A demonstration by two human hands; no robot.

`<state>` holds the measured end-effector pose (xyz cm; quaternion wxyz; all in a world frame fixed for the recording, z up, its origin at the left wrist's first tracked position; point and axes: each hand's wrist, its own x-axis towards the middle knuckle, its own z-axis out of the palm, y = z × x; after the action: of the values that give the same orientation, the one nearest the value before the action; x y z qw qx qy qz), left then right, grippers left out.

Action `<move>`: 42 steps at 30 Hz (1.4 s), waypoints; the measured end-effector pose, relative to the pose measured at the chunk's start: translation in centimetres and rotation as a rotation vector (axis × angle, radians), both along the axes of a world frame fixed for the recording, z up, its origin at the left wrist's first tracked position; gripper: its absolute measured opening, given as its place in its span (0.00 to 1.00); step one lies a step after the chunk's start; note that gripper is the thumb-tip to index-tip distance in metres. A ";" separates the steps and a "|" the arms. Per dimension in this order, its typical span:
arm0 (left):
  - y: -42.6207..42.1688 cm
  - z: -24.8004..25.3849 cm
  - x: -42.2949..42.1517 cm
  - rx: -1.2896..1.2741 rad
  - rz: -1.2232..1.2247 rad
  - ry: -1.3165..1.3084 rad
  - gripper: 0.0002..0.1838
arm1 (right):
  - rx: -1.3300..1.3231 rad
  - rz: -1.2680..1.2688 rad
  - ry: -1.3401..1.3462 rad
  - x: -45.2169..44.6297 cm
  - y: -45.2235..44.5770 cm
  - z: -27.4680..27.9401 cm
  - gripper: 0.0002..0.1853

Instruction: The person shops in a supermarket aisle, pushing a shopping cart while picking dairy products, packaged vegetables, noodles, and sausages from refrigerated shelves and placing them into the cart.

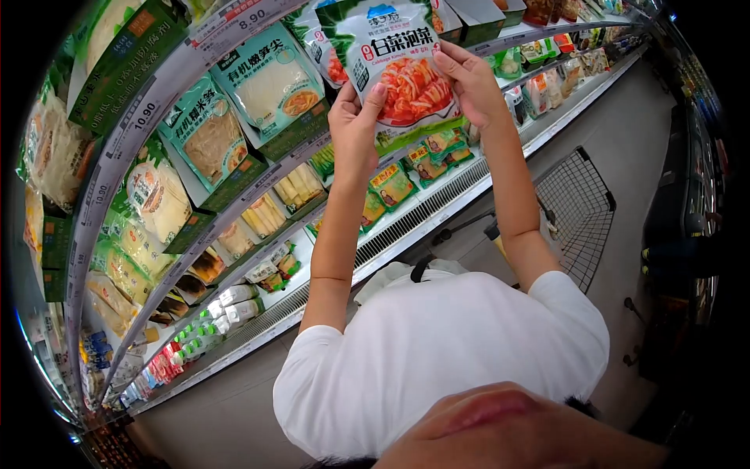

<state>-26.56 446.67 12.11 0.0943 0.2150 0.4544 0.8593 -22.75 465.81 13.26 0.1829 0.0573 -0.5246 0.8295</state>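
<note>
Holding before a grey-railed shelf (160,87) a rectangular, glossy green-and-white plastic kimchi pouch (406,74), curling left hand (354,129) and right hand (474,82) closed on opposite side edges, likely the surest purchase on something soft, slick and light.

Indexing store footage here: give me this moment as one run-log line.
left hand: grips cabbage kimchi packet, left side; right hand: grips its upper right edge; shelves: stocked with packaged foods; wire cart: at right
</note>
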 end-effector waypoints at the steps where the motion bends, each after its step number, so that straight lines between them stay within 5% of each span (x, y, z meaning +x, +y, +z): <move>1: 0.1 -0.9 0.7 0.001 -0.029 -0.006 0.16 | 0.001 -0.029 -0.006 1.8 0.0 -1.1 0.22; 6: 2.0 -5.2 3.2 -0.135 -0.306 -0.194 0.15 | -0.253 -0.275 -0.134 9.9 0.2 -6.9 0.18; 20: 10.6 -4.5 10.1 -0.157 -0.810 -0.183 0.12 | -0.269 -0.757 -0.025 24.5 1.3 -6.8 0.18; 42: 21.4 -4.8 22.0 -0.190 -0.856 -0.204 0.08 | -0.285 -0.893 -0.036 36.9 10.3 -6.6 0.17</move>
<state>-4.55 468.11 7.28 0.5050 0.2883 0.3897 0.7141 14.20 476.12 6.65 0.5188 -0.2140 -0.3821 0.7342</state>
